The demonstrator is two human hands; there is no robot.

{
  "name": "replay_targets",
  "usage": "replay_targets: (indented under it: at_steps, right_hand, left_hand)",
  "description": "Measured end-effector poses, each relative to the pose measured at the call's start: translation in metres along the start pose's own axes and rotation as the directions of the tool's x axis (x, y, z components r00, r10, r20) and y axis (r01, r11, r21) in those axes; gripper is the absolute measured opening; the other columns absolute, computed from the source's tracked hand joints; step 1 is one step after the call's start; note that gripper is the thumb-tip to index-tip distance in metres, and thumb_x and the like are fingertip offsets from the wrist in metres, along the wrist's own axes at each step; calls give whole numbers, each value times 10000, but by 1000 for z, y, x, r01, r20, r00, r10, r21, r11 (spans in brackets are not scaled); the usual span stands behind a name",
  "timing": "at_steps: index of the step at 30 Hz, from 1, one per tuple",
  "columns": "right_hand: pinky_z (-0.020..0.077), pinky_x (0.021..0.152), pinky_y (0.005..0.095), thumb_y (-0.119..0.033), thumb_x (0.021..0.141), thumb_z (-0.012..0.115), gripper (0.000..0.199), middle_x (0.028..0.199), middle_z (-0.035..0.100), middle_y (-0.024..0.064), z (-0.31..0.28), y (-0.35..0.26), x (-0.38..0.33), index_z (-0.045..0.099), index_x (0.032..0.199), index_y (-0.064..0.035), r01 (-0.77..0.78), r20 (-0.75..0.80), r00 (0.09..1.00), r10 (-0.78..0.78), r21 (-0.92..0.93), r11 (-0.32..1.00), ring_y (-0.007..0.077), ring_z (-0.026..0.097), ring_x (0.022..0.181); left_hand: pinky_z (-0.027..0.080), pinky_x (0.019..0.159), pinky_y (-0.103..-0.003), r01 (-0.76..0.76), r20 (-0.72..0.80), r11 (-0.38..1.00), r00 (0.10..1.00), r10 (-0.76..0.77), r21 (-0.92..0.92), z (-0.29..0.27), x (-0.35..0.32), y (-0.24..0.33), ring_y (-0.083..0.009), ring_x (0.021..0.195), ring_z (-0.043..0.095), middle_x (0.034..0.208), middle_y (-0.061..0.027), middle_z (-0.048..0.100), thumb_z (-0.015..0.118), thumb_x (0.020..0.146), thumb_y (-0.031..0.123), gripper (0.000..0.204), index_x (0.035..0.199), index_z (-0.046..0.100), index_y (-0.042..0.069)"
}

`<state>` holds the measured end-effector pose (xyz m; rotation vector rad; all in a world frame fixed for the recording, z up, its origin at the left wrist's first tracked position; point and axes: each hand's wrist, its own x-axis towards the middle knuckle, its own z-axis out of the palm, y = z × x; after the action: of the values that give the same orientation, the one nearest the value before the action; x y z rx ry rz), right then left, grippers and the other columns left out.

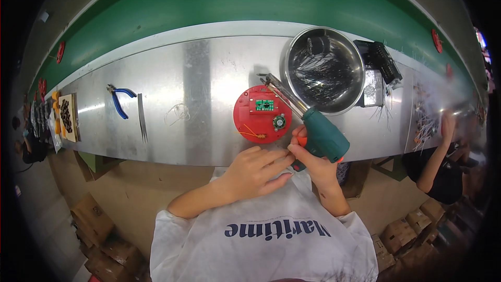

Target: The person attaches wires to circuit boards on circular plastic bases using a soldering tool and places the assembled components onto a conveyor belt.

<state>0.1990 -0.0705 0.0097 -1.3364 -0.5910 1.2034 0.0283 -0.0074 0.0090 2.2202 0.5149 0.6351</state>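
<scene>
My right hand [313, 162] grips a teal soldering gun [321, 133] with an orange trigger, its metal tip pointing up-left past the far edge of a round red disc [261, 115]. The disc lies on the metal bench and carries a small green circuit board [264, 105], a small round part and orange wires. My left hand [255, 172] rests below the disc at the bench's near edge, fingers loosely curled toward the right hand; I cannot tell if it pinches anything.
A steel bowl [323, 68] of dark wires stands right of the disc, black parts behind it. Blue-handled pliers [120, 102] and tweezers [142, 117] lie at left. A green conveyor belt [209, 10] runs behind. Another person's arm [438, 151] reaches in at right. Cardboard boxes lie on the floor.
</scene>
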Motion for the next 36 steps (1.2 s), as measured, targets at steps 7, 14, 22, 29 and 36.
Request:
replay_targets:
  at_steps: [7, 14, 22, 29, 36]
  right_hand:
    - [518, 744, 288, 166, 703, 678, 374, 1022, 597, 112, -14, 3, 2, 579, 1024, 0, 22, -47, 999, -20, 48, 999, 172, 616, 861]
    - [518, 760, 289, 163, 706, 672, 384, 1030, 597, 109, -8, 8, 3, 578, 1040, -1, -24, -35, 999, 26, 56, 998, 173, 614, 865]
    - [533, 796, 286, 147, 737, 690, 379, 1042, 604, 107, 10, 15, 5, 577, 1072, 9, -45, -62, 997, 47, 26, 999, 162, 635, 888]
    - [536, 804, 285, 132, 749, 697, 347, 1035, 602, 102, 21, 12, 9, 577, 1048, 4, -45, -12, 999, 45, -2, 999, 147, 636, 888]
    - [525, 798, 285, 130, 750, 686, 333, 1025, 594, 98, 17, 20, 9, 578, 1038, 2, -30, 13, 999, 29, 28, 999, 150, 628, 874]
  left_hand:
    - [434, 507, -240, 537, -310, 794, 732, -607, -286, 12, -46, -18, -81, 605, 580, 882, -78, 687, 690, 853, 87, 174, 999, 681, -8]
    - [432, 499, -191, 397, -264, 536, 563, -784, -745, 11, -12, -29, -56, 587, 567, 853, -74, 699, 595, 936, 55, 160, 1028, 674, -48]
    - [446, 531, -210, 439, -89, 737, 827, -555, -514, 3, -15, -33, -95, 609, 590, 814, -84, 695, 646, 883, 26, 135, 1000, 699, -18]
    - [459, 549, -253, 372, -71, 867, 907, -416, -331, -2, -14, -25, -155, 623, 610, 769, -83, 652, 679, 840, 38, 115, 947, 698, 1]
    - [453, 516, -247, 522, 56, 639, 797, -601, -565, -2, -8, -8, -139, 585, 604, 780, -96, 668, 673, 841, 7, 133, 970, 689, -18]
